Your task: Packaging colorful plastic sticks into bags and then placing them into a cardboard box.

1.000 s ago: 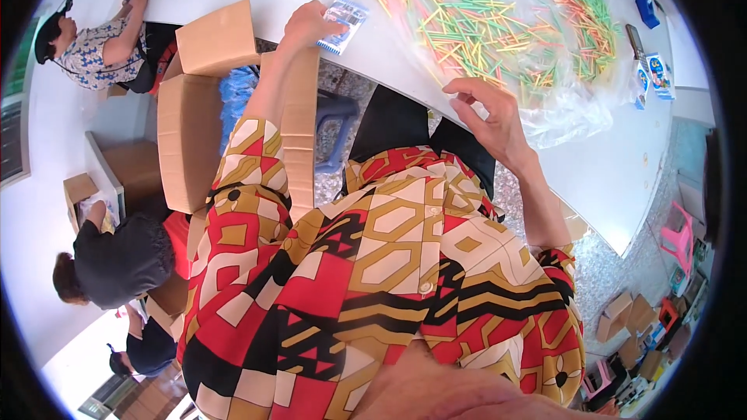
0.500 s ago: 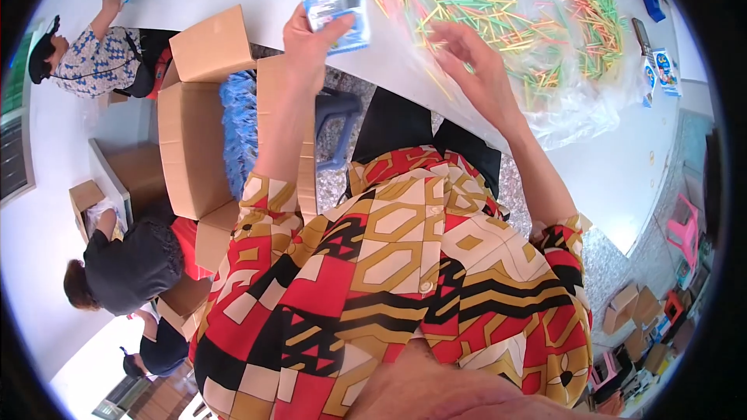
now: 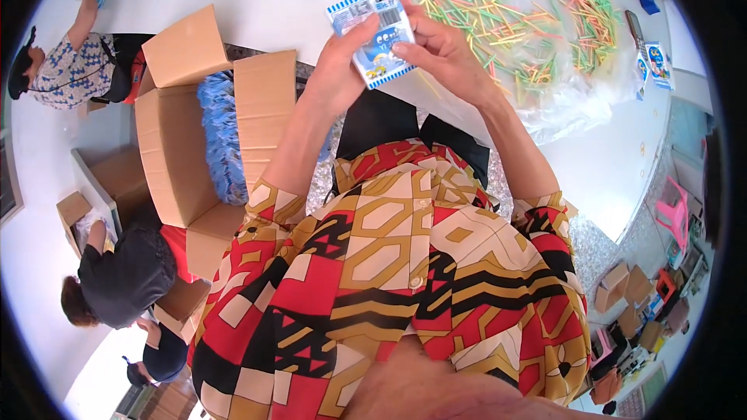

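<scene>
A small blue and white packet is held up over the table's near edge, tilted slightly. Along its left side, my left hand grips it with the thumb lying across the front. My right hand pinches its right side, thumb in front and fingers behind. Just beyond my right hand, a loose heap of thin green, yellow and pink sticks lies on clear plastic sheeting. Whatever is inside the packet cannot be seen.
An open cardboard box at my left holds many blue packets. More packets and a dark narrow tool lie at the table's right. Several people work at left; one wears a patterned shirt. A pink stool stands at right.
My left hand has brought the packet right and slightly down. My right hand has come left from the sticks and taken hold of the packet's right side.
</scene>
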### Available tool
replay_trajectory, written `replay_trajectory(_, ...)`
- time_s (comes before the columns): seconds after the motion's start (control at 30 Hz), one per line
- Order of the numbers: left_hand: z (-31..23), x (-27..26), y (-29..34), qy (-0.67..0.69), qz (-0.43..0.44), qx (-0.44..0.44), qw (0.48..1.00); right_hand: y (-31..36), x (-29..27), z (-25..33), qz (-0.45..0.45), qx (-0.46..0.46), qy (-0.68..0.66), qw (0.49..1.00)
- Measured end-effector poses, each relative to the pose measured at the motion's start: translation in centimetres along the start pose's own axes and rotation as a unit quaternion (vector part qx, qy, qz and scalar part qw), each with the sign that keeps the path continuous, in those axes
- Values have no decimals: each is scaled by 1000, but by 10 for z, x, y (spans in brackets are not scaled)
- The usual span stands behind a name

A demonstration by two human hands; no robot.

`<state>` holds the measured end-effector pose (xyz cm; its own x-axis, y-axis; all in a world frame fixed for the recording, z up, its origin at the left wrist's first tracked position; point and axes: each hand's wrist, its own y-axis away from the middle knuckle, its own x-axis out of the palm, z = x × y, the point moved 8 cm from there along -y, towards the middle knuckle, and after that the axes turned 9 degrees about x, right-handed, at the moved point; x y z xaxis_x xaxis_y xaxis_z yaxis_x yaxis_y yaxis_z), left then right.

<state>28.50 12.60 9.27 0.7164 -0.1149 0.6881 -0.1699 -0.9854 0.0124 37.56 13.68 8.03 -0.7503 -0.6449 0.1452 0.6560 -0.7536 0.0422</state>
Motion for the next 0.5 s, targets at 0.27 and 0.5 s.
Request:
replay_trajectory(0.27, 9, -6, 3, -350, 20, 50, 935, 6, -1, -17, -60, 82, -8, 995)
replay_trajectory(0.5, -11, 22, 2, -500, 27, 303, 811, 17, -5, 9, -259, -38, 279, 924)
